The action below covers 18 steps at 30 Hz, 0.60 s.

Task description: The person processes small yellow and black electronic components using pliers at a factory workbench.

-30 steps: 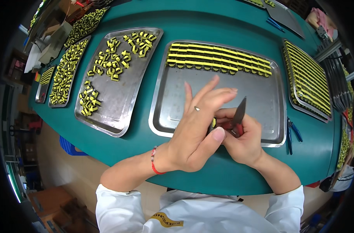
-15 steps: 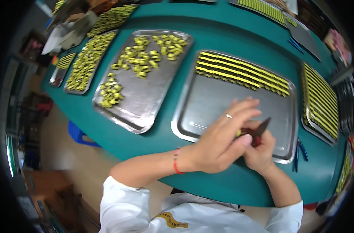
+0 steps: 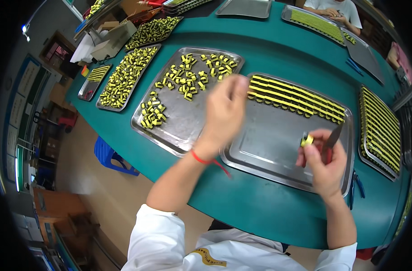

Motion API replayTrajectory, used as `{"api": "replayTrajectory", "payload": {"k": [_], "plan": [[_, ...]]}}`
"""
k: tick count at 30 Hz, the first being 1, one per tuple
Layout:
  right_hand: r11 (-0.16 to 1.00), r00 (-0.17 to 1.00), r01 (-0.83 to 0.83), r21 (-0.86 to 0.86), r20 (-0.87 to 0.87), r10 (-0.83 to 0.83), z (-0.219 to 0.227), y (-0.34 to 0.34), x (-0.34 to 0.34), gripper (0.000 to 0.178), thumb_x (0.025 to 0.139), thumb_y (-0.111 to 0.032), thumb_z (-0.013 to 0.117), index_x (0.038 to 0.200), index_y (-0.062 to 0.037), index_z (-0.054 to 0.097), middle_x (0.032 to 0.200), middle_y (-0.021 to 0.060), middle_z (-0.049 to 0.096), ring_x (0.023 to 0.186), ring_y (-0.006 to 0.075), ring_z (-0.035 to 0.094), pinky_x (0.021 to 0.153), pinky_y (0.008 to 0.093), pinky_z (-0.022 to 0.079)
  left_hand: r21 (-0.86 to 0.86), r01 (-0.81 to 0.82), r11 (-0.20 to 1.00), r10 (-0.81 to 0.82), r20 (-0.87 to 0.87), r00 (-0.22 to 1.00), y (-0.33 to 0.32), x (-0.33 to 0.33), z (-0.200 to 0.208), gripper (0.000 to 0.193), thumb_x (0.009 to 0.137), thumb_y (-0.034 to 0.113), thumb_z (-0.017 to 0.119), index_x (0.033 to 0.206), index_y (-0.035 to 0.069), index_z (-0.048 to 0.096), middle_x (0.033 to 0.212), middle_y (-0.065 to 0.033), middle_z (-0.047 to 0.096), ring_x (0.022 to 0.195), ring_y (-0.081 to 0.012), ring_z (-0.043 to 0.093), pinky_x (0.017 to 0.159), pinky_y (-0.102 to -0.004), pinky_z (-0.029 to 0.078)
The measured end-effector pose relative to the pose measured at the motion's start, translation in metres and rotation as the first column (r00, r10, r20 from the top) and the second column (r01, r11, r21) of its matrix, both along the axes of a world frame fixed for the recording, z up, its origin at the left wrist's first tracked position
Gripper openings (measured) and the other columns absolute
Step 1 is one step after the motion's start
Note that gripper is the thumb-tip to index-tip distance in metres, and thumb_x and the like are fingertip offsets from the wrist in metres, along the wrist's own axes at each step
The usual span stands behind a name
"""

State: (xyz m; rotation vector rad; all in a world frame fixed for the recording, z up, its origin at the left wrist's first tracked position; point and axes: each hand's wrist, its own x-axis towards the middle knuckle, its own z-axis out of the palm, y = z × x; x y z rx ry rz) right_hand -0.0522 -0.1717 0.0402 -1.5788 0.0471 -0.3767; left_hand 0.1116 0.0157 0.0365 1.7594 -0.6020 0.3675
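My right hand [image 3: 329, 171] is over the near right part of a metal tray [image 3: 269, 143]. Its thumb and finger pinch a small yellow-and-black block-shaped part [image 3: 306, 139], and the same hand grips a red-handled tool with a dark pointed blade [image 3: 334, 135]. Rows of similar yellow-and-black parts [image 3: 296, 97] fill the far side of this tray. Smeared by motion, my left hand [image 3: 226, 108] is raised between this tray and another metal tray [image 3: 179, 122] strewn with loose parts [image 3: 184, 77]. Whether its curled fingers hold anything is not visible.
Blue-handled pliers [image 3: 356, 185] lie right of the tray. At far right stands a stack of filled trays [image 3: 380, 131]. More loose parts fill a tray [image 3: 127, 74] on the left. Across the green table [image 3: 260, 40] another person's hands [image 3: 334, 16] are at work. A blue stool [image 3: 109, 156] stands below.
My left hand has moved away from my right, up and left toward the loose parts. The yellow-and-black part now shows plainly in my right hand. The whole view has shifted slightly.
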Motion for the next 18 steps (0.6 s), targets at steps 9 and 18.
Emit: {"api": "replayTrajectory", "payload": {"k": [9, 18], "plan": [[0.992, 0.994, 0.106, -0.067, 0.004, -0.106, 0.011, -0.076, 0.030, 0.035, 0.090, -0.004, 0.066, 0.123, 0.0002, 0.055, 0.083, 0.0040, 0.061, 0.059, 0.0105, 0.058, 0.049, 0.0217, 0.041, 0.812, -0.349, 0.468, 0.544, 0.047, 0.838, 0.091, 0.087, -0.032, 0.040, 0.084, 0.016, 0.071, 0.110, -0.008, 0.053, 0.104, -0.0363, 0.063, 0.102, -0.0507, 0.061, 0.088, -0.0528, 0.050], [0.468, 0.963, 0.077, -0.881, -0.055, -0.262, -0.022, -0.096, 0.049, 0.021, 0.087, -0.015, 0.071, 0.091, 0.0025, 0.060, 0.075, 0.0144, 0.062, 0.066, 0.0287, 0.060, 0.062, 0.0384, 0.046, 0.830, -0.364, 0.422, 0.483, 0.134, 0.866, 0.078, 0.076, -0.028, 0.029, 0.089, 0.020, 0.067, 0.095, -0.008, 0.062, 0.093, -0.0291, 0.067, 0.090, -0.0429, 0.066, 0.078, -0.0475, 0.051]]}}
